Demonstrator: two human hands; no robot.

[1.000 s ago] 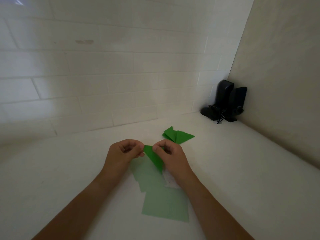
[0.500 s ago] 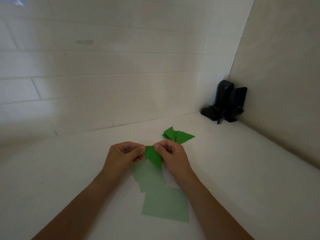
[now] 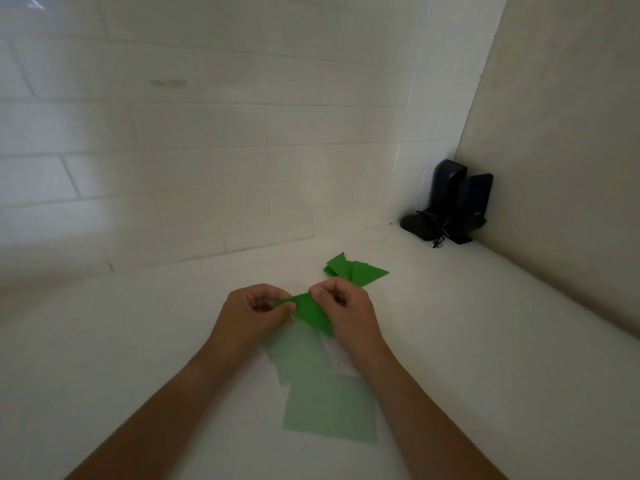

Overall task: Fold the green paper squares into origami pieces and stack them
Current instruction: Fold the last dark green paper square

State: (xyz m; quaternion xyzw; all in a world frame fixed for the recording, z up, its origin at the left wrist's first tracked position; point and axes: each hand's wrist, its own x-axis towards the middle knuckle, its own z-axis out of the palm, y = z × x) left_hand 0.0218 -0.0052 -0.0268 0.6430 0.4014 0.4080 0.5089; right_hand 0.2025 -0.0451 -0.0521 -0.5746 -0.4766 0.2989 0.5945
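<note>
Head view — one entry, taken from front to back.

Left hand point(image 3: 254, 311): fingers are curling round the left tip of the folded green piece point(image 3: 311, 313), pinching it between thumb and forefinger.

Right hand point(image 3: 346, 315): fingers are curling likewise, pinching the piece's upper right edge. The two hands are holding the piece just above the table point(image 3: 138, 358); whether its lower corner is touching the sheets beneath, I cannot tell.

Flat paper squares point(image 3: 329, 407): several pale green sheets are lying overlapped on the table, under and toward the person from the hands, waiting unfolded.

Finished pieces point(image 3: 353, 271): a small heap of darker green folded triangles is sitting on the table just beyond the right hand, loosely overlapped rather than squared up.

Black speakers point(image 3: 453, 206): two are standing in the far right corner with a tangle of cord, well apart from the work.

Step in hand, by judgement — a fold on the current piece is being made or sharpened, somewhere mid-task, with sheets remaining. The next move is likely calling for a firm crease along the edge, then a short reach forward and right to lay the piece on the heap.
</note>
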